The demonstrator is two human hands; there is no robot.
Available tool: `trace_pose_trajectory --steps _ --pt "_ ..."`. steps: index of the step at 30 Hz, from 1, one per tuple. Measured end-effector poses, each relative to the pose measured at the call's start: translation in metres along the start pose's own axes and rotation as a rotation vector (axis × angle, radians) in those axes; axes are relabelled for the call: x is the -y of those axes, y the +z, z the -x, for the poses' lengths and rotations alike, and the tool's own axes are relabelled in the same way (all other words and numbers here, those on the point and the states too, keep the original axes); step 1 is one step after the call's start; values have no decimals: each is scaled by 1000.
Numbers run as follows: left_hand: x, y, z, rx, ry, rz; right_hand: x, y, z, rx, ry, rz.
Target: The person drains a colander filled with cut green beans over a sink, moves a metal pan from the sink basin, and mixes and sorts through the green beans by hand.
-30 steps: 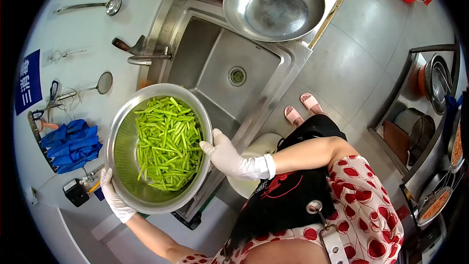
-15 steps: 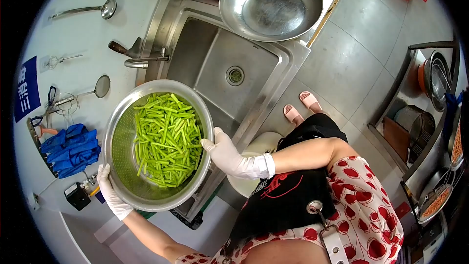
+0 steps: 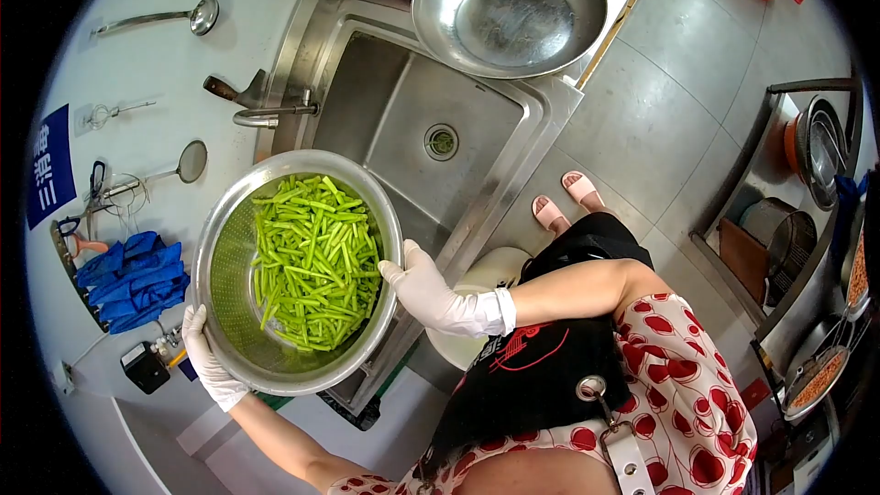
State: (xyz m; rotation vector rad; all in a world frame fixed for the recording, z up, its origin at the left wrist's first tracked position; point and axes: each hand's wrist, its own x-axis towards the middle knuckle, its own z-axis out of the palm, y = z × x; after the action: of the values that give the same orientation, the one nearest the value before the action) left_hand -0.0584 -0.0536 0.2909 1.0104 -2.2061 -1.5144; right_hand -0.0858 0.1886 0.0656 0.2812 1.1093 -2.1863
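Round perforated colander (image 3: 232,270) w/ cut green stalks (image 3: 316,261) sits btwn L hand (image 3: 209,360) & R hand (image 3: 429,291), both gripping its rim; sink (image 3: 403,105) fwd of R hand.

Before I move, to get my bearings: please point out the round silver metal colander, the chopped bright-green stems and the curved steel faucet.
Silver metal colander (image 3: 231,280), head view: its bare perforated inner wall.
Chopped green stems (image 3: 316,266), head view: middle of the pile.
Steel faucet (image 3: 275,114), head view: its spout.
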Motion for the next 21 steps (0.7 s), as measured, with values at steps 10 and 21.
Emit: trace_pose_trajectory --steps 10,21 --pt "-6 8 -1 60 -9 -88 0 1 0 22 105 -70" --pt "84 -23 -3 4 -119 -59 42 -23 -19 4 20 133"
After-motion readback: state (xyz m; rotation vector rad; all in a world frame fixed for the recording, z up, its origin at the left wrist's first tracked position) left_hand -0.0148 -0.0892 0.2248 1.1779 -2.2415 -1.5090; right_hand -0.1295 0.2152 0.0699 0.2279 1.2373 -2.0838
